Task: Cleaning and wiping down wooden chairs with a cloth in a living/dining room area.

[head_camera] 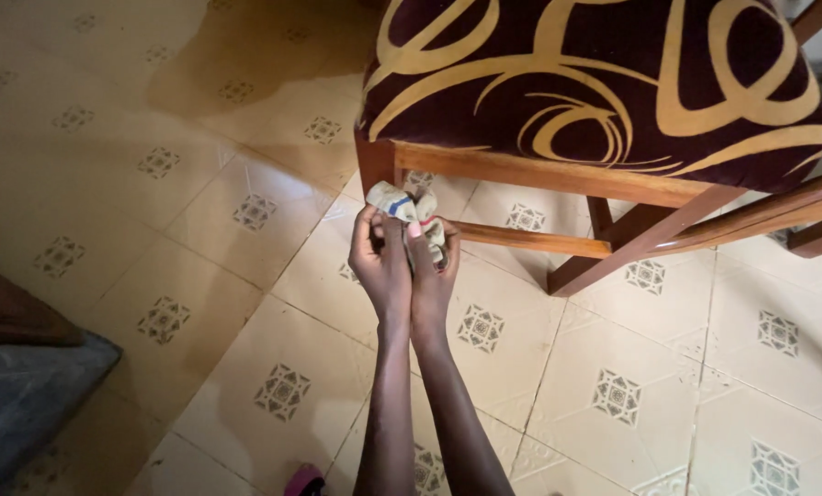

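Both my arms reach forward over the tiled floor. My left hand [379,262] and my right hand [434,276] press together around a small wad of pale cloth [402,204] with a blue and a red stripe. The cloth bunches up out of the fingers, just in front of the near left leg [374,165] of a wooden chair [558,174]. The chair seat [595,83] is dark maroon with gold swirls. Part of the cloth is hidden inside my hands.
Cream floor tiles [199,230] with dark square motifs spread all around. A wet-looking darker patch [245,55] lies at the far left of the chair. A grey mat and a brown edge [25,367] sit at the left. Something pink [305,479] shows at the bottom.
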